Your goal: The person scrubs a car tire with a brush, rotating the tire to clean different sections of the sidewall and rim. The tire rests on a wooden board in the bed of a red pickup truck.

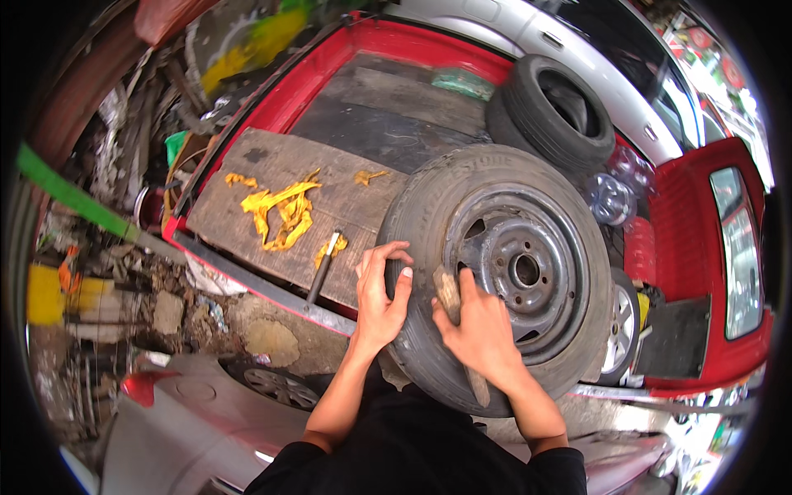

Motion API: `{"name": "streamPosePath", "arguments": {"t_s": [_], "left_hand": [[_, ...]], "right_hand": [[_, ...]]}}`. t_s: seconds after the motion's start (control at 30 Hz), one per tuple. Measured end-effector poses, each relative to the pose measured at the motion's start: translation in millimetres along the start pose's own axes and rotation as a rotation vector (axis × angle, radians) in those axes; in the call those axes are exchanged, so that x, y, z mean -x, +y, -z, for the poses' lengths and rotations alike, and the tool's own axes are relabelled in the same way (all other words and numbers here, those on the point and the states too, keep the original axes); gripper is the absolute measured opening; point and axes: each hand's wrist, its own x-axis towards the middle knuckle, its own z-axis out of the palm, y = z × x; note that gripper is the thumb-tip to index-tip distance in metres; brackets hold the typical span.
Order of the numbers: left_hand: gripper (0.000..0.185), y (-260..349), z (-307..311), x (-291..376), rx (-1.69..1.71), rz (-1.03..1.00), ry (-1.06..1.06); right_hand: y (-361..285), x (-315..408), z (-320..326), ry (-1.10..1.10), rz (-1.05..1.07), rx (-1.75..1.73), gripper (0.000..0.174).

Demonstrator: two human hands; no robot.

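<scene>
A wheel stands before me, its worn black tyre (427,204) mounted on a dark steel rim (504,260). On its near sidewall lies a rough wooden stick (447,291), slanting toward me. My right hand (479,325) is closed around the stick's middle, with thumb and index finger on either side and the index fingertip near a slot in the rim. The palm hides part of the stick. At the tyre's left edge is my left hand (380,303), fingers apart and holding nothing; whether it touches the rubber is unclear.
The wheel overlaps a wooden board (278,148) bearing yellow cloth scraps (291,210) and a dark-handled tool (322,266). Behind lie the red truck bed (433,46), a loose tyre (550,111) and clear plastic bottles (609,198). A silver car (204,408) stands close behind me.
</scene>
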Motion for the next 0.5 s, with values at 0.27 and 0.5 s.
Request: {"name": "streamPosePath", "arguments": {"t_s": [0.27, 0.5], "left_hand": [[0.036, -30.8, 13.7, -60.9, 0.171, -0.112, -0.351], [0.037, -42.5, 24.0, -85.9, 0.265, -0.144, -0.519]], "right_hand": [[-44.8, 2.7, -33.3, 0.162, -0.342, 0.187, 0.040], [-53.9, -16.8, -47.6, 0.279, -0.494, 0.243, 0.040]]}}
